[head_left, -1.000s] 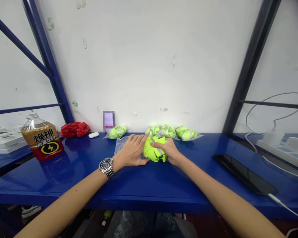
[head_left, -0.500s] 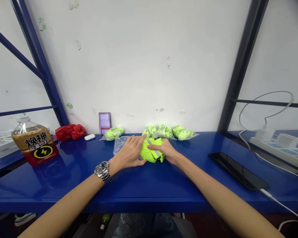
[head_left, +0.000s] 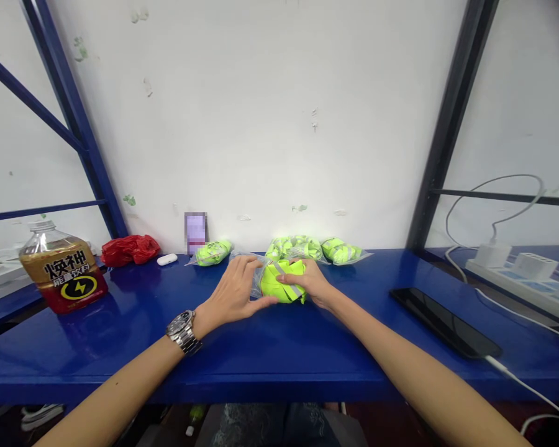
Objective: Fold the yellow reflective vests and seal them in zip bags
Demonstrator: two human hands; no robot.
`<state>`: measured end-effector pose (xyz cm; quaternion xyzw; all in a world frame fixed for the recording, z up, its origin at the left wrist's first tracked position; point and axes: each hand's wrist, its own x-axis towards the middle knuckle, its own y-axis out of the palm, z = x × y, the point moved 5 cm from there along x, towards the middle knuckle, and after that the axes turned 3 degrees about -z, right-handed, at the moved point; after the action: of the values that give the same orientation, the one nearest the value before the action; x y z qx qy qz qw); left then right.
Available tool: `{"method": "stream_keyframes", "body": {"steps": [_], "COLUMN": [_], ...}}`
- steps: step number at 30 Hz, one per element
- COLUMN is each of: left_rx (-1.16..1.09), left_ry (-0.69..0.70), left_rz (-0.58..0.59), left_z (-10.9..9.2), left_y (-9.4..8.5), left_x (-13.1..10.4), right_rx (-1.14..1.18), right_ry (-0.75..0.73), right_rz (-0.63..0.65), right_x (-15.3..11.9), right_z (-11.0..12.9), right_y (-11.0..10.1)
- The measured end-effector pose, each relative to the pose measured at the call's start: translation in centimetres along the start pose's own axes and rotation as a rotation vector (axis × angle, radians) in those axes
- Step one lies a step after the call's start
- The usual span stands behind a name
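Note:
A folded neon-yellow bundle with grey reflective strips [head_left: 282, 282] rests on the blue table [head_left: 279, 347]. My right hand [head_left: 314, 284] grips its right side, thumb across the top. A clear plastic bag [head_left: 257, 279] touches the bundle's left end. My left hand [head_left: 237, 290], with a metal watch on the wrist, has its fingertips at this bag and its thumb stretched out near the bundle's lower left edge. Its fingers look closed on the bag's film. Behind stand bagged neon-yellow bundles, one at left [head_left: 213, 252], others at centre [head_left: 294, 247] and right [head_left: 341, 251].
At the left are a large drink bottle [head_left: 64, 270], a red plastic bag [head_left: 130, 249] and a small white case [head_left: 167, 259]. A phone-like upright object [head_left: 196, 233] leans by the wall. At the right lie a black phone [head_left: 445, 323] with its cable and a white power strip [head_left: 526, 282].
My left hand has moved slightly left, off the bundle's side. The clear bag now shows between that hand and the bundle. My right hand keeps its hold.

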<state>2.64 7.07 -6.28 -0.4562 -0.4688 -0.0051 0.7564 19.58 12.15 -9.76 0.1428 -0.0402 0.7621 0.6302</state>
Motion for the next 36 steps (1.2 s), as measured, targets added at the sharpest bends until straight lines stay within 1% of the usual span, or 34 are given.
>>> {"method": "stream_keyframes", "body": {"steps": [1,3,5,7,10,14,17,19,22,23,25,28,30,32,36], "left_rx": [-0.011,-0.079,-0.171,-0.212,-0.189,-0.152,-0.094,-0.008,0.128,0.148,0.178,0.201,0.188,0.168,0.172], "left_ry": [-0.073,-0.185,-0.218,-0.214,-0.222,-0.134,-0.075,0.005,0.159,0.201,0.268,0.291,0.28,0.273,0.236], "left_rz": [0.022,0.117,0.206,0.225,0.18,0.162,0.177,0.173,0.131,0.133,0.176,0.227,0.225,0.212,0.202], "left_z": [0.3,0.7,0.7,0.5,-0.4,-3.0,-3.8,-3.6,-2.3,-1.7,-0.8,0.1,0.1,-0.3,-1.2], "left_y": [0.1,0.7,1.4,1.8,2.0,2.9,3.1,2.4,0.7,0.2,-0.3,-0.1,0.2,0.6,1.5], "left_x": [-0.1,-0.3,-0.3,-0.1,0.4,0.9,1.3,1.6,2.0,2.0,2.0,1.8,1.8,1.9,1.9], "right_rx": [0.0,0.004,-0.011,-0.044,-0.121,-0.243,-0.275,-0.225,-0.089,-0.049,0.021,0.125,0.171,0.191,0.173], "right_ry": [0.003,0.003,-0.01,-0.038,-0.099,-0.178,-0.172,-0.131,-0.054,-0.035,0.001,0.068,0.118,0.152,0.17], "right_rz": [-0.007,-0.021,-0.035,-0.048,-0.076,-0.172,-0.202,-0.176,-0.091,-0.061,0.001,0.084,0.096,0.068,-0.048], "right_x": [0.0,0.0,0.1,0.2,0.4,0.6,0.7,0.8,0.7,0.6,0.3,-0.2,-0.4,-0.3,-0.2], "right_z": [0.0,0.0,-0.1,-0.2,-0.6,-1.0,-1.2,-1.2,-0.8,-0.5,-0.1,0.0,-0.2,-0.6,-1.3], "right_y": [0.0,0.1,0.1,0.0,-0.1,-0.5,-0.7,-0.6,-0.1,0.1,0.6,1.2,1.4,1.4,1.1]}}
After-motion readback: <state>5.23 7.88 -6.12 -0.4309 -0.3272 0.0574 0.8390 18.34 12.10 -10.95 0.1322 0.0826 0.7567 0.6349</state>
